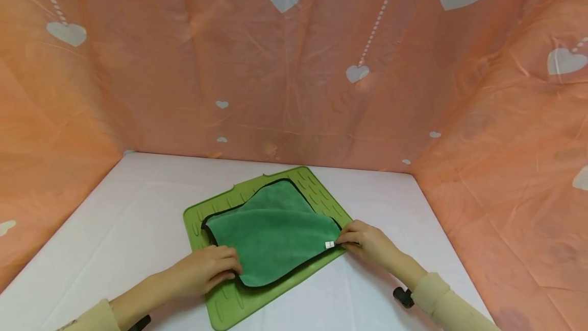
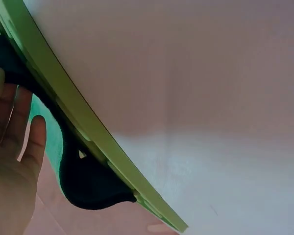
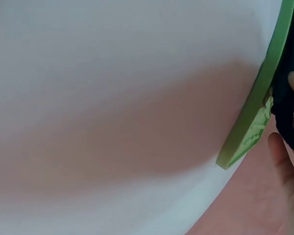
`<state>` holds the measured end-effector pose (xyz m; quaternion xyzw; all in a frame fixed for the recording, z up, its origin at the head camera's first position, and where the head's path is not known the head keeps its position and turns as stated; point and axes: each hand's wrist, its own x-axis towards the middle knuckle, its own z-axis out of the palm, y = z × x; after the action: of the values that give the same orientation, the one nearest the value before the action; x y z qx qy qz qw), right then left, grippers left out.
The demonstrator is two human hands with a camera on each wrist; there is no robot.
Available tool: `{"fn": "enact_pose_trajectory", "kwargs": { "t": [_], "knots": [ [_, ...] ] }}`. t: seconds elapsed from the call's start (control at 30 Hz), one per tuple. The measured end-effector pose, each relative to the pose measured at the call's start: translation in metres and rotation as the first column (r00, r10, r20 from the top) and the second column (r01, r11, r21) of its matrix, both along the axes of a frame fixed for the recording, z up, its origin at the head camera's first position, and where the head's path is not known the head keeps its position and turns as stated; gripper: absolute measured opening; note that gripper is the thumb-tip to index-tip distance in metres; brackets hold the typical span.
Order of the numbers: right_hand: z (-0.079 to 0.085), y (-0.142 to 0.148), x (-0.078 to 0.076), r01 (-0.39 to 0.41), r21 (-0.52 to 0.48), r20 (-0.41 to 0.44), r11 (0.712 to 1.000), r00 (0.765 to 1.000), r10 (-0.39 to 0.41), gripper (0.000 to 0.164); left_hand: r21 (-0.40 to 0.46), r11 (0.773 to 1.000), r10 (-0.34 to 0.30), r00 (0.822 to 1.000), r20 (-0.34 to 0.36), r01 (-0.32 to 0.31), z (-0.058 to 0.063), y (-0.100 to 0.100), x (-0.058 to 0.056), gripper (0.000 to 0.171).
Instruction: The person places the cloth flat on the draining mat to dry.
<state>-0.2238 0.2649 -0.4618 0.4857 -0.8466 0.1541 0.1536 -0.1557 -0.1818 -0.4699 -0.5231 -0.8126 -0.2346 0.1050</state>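
A green cloth (image 1: 275,239) with dark edging lies over a lighter green ridged mat (image 1: 317,188), its far part showing a raised fold. My left hand (image 1: 206,269) pinches the cloth's near left edge; in the left wrist view the thumb and fingers of that hand (image 2: 14,132) grip the dark underside (image 2: 93,186). At the cloth's right corner, beside a small white tag (image 1: 329,244), my right hand (image 1: 367,241) pinches the edge. The right wrist view has the dark cloth edge (image 3: 286,98) between the right thumb and fingers, close to the mat's rim (image 3: 245,127).
The mat sits on a white-covered table (image 1: 138,208). Orange sheets with pale hearts (image 1: 294,65) rise behind it and on both sides. Dark wrist straps (image 1: 403,297) show under the sleeves.
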Motion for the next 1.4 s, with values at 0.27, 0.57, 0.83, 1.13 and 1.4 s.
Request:
{"fn": "enact_pose_trajectory", "kwargs": {
  "t": [0.27, 0.57, 0.83, 1.13, 1.4],
  "knots": [
    [-0.005, -0.002, 0.007, -0.008, 0.026, 0.079, 1.000, 0.997, 0.006, 0.025, -0.018, 0.999, -0.031, 0.999, -0.013, 0.030, -0.005, 0.000, 0.006, 0.017],
    [0.014, -0.009, -0.003, 0.050, 0.008, 0.340, 0.999, 0.939, -0.050, 0.018, -0.047, 0.994, 0.104, 0.994, 0.023, -0.103, 0.007, -0.006, 0.002, 0.018],
    [0.035, -0.046, -0.042, 0.165, -0.172, 0.402, 0.971, 0.912, -0.083, 0.020, 0.075, 0.926, 0.369, 0.929, 0.022, -0.369, 0.027, -0.025, -0.027, 0.018],
    [0.033, -0.087, -0.084, 0.342, -0.184, 0.526, 0.921, 0.826, -0.202, 0.025, 0.098, 0.825, 0.537, 0.826, 0.169, -0.557, 0.021, -0.052, -0.066, 0.014],
    [0.021, -0.109, -0.109, 0.416, -0.047, 0.634, 0.908, 0.715, -0.295, 0.029, -0.052, 0.811, 0.562, 0.753, 0.343, -0.582, 0.014, -0.065, -0.087, 0.019]
  ]
}}
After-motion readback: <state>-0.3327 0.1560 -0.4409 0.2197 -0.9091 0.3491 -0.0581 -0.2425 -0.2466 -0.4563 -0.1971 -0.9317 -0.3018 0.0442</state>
